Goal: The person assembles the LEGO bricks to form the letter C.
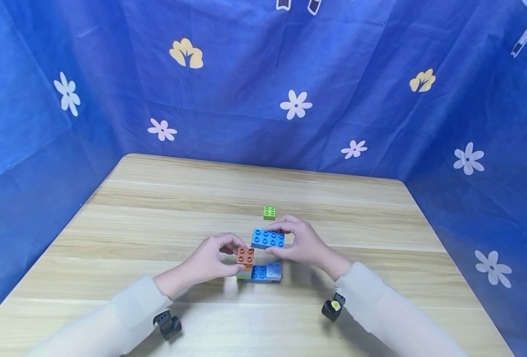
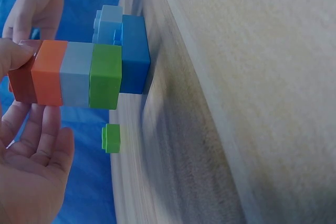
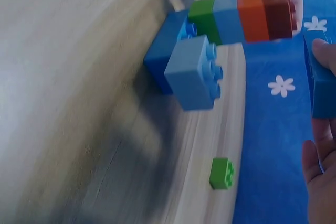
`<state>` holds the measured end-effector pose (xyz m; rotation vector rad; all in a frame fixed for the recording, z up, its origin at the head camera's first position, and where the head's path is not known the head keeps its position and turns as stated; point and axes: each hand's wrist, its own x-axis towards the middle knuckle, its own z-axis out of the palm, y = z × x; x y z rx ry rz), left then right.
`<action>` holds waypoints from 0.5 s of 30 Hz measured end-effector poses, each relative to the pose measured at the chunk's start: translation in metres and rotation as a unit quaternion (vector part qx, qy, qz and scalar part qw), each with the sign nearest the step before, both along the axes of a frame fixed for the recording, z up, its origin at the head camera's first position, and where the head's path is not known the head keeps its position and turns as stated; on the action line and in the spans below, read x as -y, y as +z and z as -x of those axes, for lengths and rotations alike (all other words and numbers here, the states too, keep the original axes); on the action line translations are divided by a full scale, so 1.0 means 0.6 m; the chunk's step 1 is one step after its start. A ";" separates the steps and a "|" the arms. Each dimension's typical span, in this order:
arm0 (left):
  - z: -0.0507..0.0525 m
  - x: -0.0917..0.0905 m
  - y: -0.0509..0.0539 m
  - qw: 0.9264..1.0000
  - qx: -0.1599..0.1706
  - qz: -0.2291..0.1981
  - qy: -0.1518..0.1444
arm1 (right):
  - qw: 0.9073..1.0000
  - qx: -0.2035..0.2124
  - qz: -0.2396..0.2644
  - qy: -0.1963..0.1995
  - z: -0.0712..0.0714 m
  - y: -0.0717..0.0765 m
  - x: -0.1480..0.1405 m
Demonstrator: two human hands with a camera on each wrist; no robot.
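My left hand (image 1: 207, 259) pinches the reddish-brown brick (image 1: 245, 255) at the top of a small tower. Beneath it come an orange brick (image 2: 48, 74), a light blue brick (image 2: 76, 74) and a green brick (image 2: 105, 77). The tower stands on the left end of a long blue base brick (image 1: 259, 272). A second light blue brick (image 3: 185, 74) sits at the base's right end, with blue studs showing between. Just above and behind, my right hand (image 1: 305, 243) holds a loose long blue brick (image 1: 267, 240) between thumb and fingers, studs up, apart from the tower.
A small bright green brick (image 1: 269, 213) lies alone on the wooden table (image 1: 165, 198), beyond the hands. Blue cloth (image 1: 241, 99) with printed flowers hangs around the table's back and sides. Each sleeve carries a black wrist camera (image 1: 168, 325).
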<state>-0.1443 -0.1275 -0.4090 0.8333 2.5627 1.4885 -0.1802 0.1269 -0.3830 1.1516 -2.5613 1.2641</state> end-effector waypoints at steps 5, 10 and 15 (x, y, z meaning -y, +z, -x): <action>-0.001 0.001 -0.001 1.000 0.000 0.001 0.002 | 0.999 0.006 -0.008 0.035 -0.010 0.008 0.006; -0.002 0.000 0.000 1.000 -0.001 0.001 0.003 | 0.998 0.013 -0.027 0.047 -0.018 0.015 0.010; -0.002 0.000 0.001 1.000 -0.002 0.000 0.005 | 0.997 0.002 -0.041 0.063 -0.021 0.020 0.014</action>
